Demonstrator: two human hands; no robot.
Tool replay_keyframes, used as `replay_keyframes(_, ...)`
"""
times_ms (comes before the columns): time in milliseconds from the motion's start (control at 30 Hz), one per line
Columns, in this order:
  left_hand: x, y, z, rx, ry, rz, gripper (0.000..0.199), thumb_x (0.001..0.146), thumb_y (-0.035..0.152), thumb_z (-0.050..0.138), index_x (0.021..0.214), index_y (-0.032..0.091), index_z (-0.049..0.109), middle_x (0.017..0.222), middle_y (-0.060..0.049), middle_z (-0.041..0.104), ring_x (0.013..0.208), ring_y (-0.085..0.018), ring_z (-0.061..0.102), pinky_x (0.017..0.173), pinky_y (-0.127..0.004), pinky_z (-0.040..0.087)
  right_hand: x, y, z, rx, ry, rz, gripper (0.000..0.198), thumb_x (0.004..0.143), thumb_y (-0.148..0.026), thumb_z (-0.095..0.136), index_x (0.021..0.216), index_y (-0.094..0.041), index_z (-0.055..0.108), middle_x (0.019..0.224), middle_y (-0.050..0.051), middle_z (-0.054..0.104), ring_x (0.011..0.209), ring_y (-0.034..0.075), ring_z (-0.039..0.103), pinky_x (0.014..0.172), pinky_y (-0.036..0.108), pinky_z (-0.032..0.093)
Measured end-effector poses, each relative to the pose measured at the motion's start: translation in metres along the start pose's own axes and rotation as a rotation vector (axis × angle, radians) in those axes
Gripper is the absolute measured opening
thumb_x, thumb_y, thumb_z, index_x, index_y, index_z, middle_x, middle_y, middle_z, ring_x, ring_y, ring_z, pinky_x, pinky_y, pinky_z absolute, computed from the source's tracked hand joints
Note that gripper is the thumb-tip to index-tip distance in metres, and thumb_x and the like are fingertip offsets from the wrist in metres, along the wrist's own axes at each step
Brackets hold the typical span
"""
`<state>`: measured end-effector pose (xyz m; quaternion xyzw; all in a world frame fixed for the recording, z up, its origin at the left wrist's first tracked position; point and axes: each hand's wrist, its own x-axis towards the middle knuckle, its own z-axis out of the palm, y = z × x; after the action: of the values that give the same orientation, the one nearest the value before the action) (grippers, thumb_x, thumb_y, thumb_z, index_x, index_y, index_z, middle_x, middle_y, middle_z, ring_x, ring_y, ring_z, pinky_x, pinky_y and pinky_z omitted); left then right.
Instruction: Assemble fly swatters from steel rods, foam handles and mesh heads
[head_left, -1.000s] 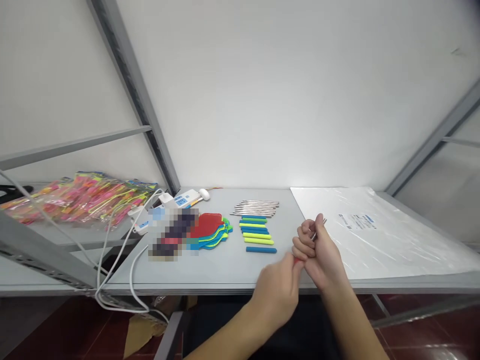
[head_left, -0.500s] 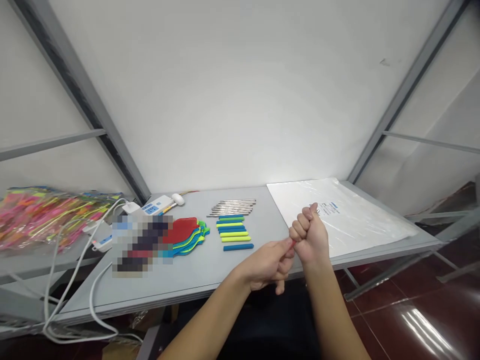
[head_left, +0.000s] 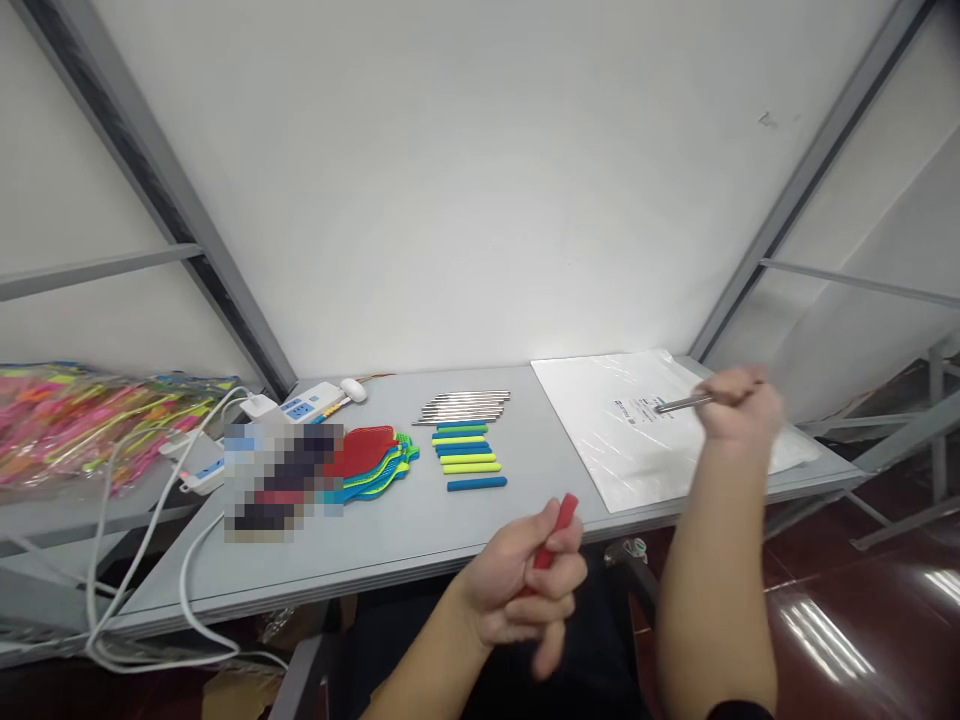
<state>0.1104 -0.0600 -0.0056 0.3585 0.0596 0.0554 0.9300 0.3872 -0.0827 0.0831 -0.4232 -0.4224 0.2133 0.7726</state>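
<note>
My left hand (head_left: 529, 585), in front of the table's near edge, is closed round a red handle sleeve (head_left: 567, 512), whose end sticks up past the thumb. To the right, my right hand (head_left: 739, 405) is raised over the white plastic-wrapped sheet and closed on a silver metal rod (head_left: 682, 403) that points left. The two hands are well apart. Between the left hand and the wall lie several blue, green and yellow sleeves (head_left: 471, 466) in a row. Behind them is a row of silver rods (head_left: 469, 404). Red, blue and yellow-green fly-swatter heads (head_left: 367, 455) are stacked to their left.
A white wrapped sheet (head_left: 592, 440) covers the table's right part. On the left are power strips (head_left: 304, 408), a white mouse-like object (head_left: 352, 390) and a looping white cable (head_left: 184, 590). Bagged colourful items (head_left: 90, 420) lie farther left. A pixelated patch hides something beside the swatter heads.
The hands have come apart: my right hand moved up and right with the silver rod now showing, while my left moved down a little with the red sleeve now in plain sight.
</note>
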Motion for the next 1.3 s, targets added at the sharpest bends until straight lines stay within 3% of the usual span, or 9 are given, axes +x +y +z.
replay_keyframes(67,-0.007,0.008,-0.003,0.192,0.124,0.257,0.044,0.090,0.062,0.043,0.076,0.020,0.044,0.073,0.001,0.050,0.053,-0.009,0.049,0.062,-0.034,0.057,0.001,-0.015,-0.024,0.254,0.153,-0.027,0.054,0.095,-0.022,0.013,0.047,-0.021,0.037,0.036,-0.009,0.030,0.031,0.001,0.029,0.039,0.020,0.013)
replay_keyframes(133,-0.012,0.017,-0.012,0.466,0.408,0.513,0.040,0.090,0.058,0.048,0.082,0.019,0.052,0.092,-0.004,0.053,0.078,-0.013,0.056,0.082,-0.035,0.052,-0.009,-0.018,-0.030,0.454,0.208,-0.013,0.058,0.099,-0.025,0.010,0.052,-0.021,0.044,0.036,-0.007,0.030,0.031,0.002,0.031,0.039,0.020,0.016)
replay_keyframes(233,-0.024,0.023,-0.033,0.775,0.762,0.636,0.037,0.090,0.056,0.049,0.092,0.019,0.057,0.099,-0.006,0.056,0.091,-0.018,0.057,0.086,-0.033,0.047,-0.032,-0.006,-0.015,0.568,0.254,0.049,0.046,0.101,-0.033,0.028,0.060,-0.021,0.045,0.039,-0.008,0.028,0.033,0.004,0.029,0.038,0.021,0.021)
replay_keyframes(333,-0.038,0.016,-0.049,0.889,0.835,0.585,0.027,0.088,0.046,0.058,0.091,0.019,0.061,0.093,-0.005,0.061,0.094,-0.021,0.058,0.087,-0.033,0.045,-0.048,0.012,0.006,0.483,0.356,0.077,0.041,0.099,-0.035,0.037,0.060,-0.022,0.039,0.041,-0.009,0.021,0.033,0.007,0.018,0.036,0.023,0.020)
replay_keyframes(533,-0.049,-0.008,-0.063,1.546,1.073,0.489,0.008,0.087,0.028,0.059,0.088,0.023,0.066,0.089,-0.003,0.066,0.095,-0.022,0.056,0.086,-0.036,0.043,-0.081,0.015,0.014,0.316,0.404,0.051,0.034,0.091,-0.035,0.049,0.060,-0.023,0.040,0.045,-0.008,0.019,0.038,0.009,0.015,0.038,0.027,0.020)
replay_keyframes(833,-0.035,-0.004,-0.062,1.702,1.480,0.324,0.011,0.088,0.023,0.056,0.090,0.023,0.067,0.111,-0.010,0.056,0.102,-0.030,0.043,0.084,-0.046,0.036,-0.119,0.006,0.026,0.186,0.455,0.016,0.033,0.086,-0.030,0.052,0.055,-0.023,0.044,0.042,-0.007,0.020,0.037,0.009,0.015,0.042,0.031,0.013)
replay_keyframes(1000,-0.035,0.004,-0.064,1.762,1.509,0.249,0.010,0.088,0.025,0.056,0.091,0.023,0.065,0.112,-0.010,0.053,0.104,-0.029,0.044,0.085,-0.044,0.037,-0.124,0.006,0.039,0.115,0.387,-0.130,0.038,0.087,-0.047,0.050,0.059,-0.022,0.054,0.042,-0.007,0.025,0.035,0.008,0.020,0.043,0.028,0.018)
replay_keyframes(1133,-0.031,0.005,-0.065,1.795,1.508,0.212,0.009,0.089,0.026,0.056,0.092,0.023,0.063,0.111,-0.010,0.052,0.105,-0.029,0.044,0.087,-0.045,0.037,-0.129,0.018,0.050,0.113,0.220,-0.074,0.064,0.082,-0.074,0.036,0.057,-0.020,0.059,0.043,-0.005,0.028,0.040,0.010,0.032,0.046,0.028,0.025)
replay_keyframes(1300,-0.027,0.006,-0.068,1.826,1.500,0.199,0.014,0.089,0.026,0.054,0.101,0.021,0.060,0.115,-0.011,0.050,0.104,-0.029,0.045,0.086,-0.045,0.039,-0.132,0.030,0.058,0.151,0.122,0.140,0.047,0.086,-0.050,0.040,0.057,-0.018,0.060,0.046,-0.004,0.030,0.044,0.010,0.031,0.048,0.027,0.025)
